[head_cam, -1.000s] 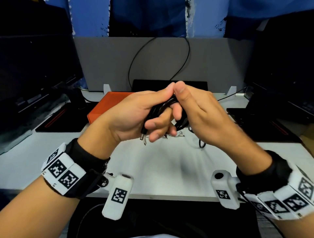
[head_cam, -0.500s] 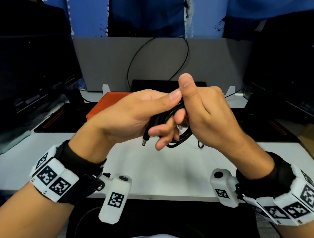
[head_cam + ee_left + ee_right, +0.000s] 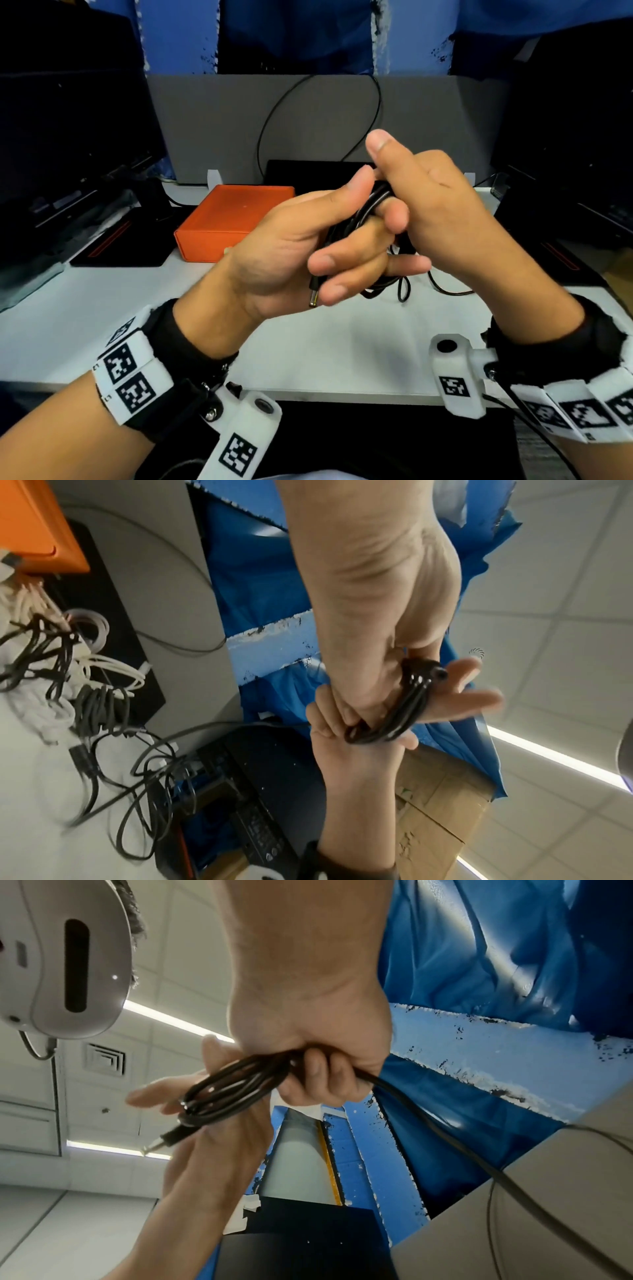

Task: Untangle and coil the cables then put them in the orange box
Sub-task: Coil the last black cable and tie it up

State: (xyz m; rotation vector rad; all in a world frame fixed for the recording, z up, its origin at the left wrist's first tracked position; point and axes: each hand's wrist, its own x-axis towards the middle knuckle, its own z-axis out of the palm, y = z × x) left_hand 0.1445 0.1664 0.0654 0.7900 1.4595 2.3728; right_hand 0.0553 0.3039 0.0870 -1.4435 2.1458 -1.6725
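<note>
Orange box (image 3: 233, 219) sits shut on the white desk (image 3: 102, 308), back left; in front of it, above the desk, both hands meet on the black cable coil (image 3: 363, 219); left hand (image 3: 284, 250) pinches the loops under its thumb, right hand (image 3: 435, 219) curls round their far end; coil's long axis tilts, barrel plug (image 3: 313, 298) pointing down toward the wearer; since half a second ago the right thumb has lifted clear and the hands have risen.
</note>
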